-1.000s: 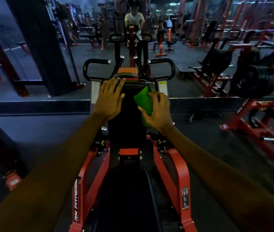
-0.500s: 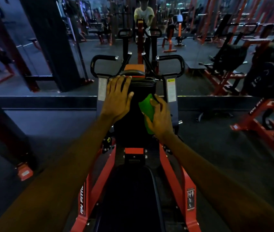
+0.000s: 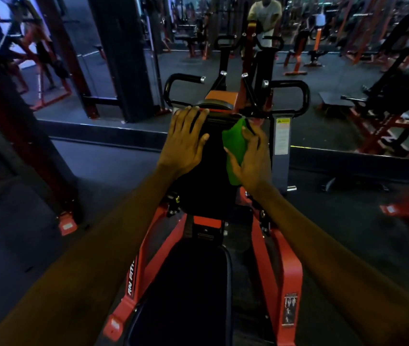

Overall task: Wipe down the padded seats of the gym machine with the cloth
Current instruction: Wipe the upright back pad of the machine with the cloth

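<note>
Wiping with the green cloth (image 3: 234,148), folded and pinned against the right side of the upright black pad (image 3: 208,176), near its top edge. Pinned there by the right hand (image 3: 254,158), fingers laid long and flat over the fabric, thumb lying across its lower left part; pressing rather than clutching. Braced on the pad's upper left by the left hand (image 3: 186,143), fingers spread straight, tips at the top rim, holding nothing.

Below, nearer the camera, the other padded surface: the black lower seat (image 3: 191,283), set between 2 red frame rails (image 3: 289,270), well apart from the cloth. Beyond the pad, black looped handles (image 3: 302,96); just right of the cloth, a white warning label (image 3: 282,136).

Judged as mid-wipe on 1 of 2 pads. To do it well:
- Press evenly through the whole palm.
- Draw straight, overlapping strokes from top to bottom.
- Shift the bracing hand aside to reach the strip beneath it.
- Take in edges and seams.
- Refold to a clean face before starting on the seat.
</note>
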Demonstrator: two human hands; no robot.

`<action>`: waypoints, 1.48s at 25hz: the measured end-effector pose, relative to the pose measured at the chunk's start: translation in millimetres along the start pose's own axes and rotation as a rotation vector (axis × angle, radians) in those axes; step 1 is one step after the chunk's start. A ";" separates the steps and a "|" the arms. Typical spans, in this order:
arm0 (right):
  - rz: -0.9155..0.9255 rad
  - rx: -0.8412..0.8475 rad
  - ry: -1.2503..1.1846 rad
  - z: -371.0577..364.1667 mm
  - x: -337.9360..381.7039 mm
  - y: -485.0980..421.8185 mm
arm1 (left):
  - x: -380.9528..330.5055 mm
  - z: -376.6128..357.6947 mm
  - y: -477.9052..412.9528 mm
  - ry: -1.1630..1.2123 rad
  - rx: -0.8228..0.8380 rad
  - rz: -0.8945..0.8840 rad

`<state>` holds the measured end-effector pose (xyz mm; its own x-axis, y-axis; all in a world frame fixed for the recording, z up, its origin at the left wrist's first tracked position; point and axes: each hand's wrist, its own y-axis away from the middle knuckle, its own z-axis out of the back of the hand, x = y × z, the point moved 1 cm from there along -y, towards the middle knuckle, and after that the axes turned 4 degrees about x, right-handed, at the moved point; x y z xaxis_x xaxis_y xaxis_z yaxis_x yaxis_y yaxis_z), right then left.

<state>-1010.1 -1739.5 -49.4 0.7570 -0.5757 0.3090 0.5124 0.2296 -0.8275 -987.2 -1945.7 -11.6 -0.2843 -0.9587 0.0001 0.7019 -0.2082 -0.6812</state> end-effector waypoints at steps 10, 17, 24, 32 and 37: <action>0.092 -0.011 0.149 -1.2 16.7 -17.4 | -16.9 7.8 16.6 0.111 -0.021 0.177; 0.336 0.220 0.301 -2.1 7.4 17.8 | -76.0 -57.5 198.9 0.198 0.165 0.529; 0.472 0.228 0.488 -22.8 46.6 -6.1 | -100.4 -102.9 310.9 0.166 0.638 0.659; 0.733 0.440 0.541 -39.6 49.6 20.9 | -99.5 -118.2 337.2 0.149 0.889 0.711; 0.723 0.462 0.599 -53.3 68.0 10.2 | -101.0 -118.4 339.2 0.134 0.850 0.701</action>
<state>-975.0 -1818.1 -61.8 0.6849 -0.4476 -0.5750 0.2184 0.8789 -0.4240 -797.7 -1896.5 -329.4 0.3186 -0.8981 -0.3032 0.9398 0.2577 0.2243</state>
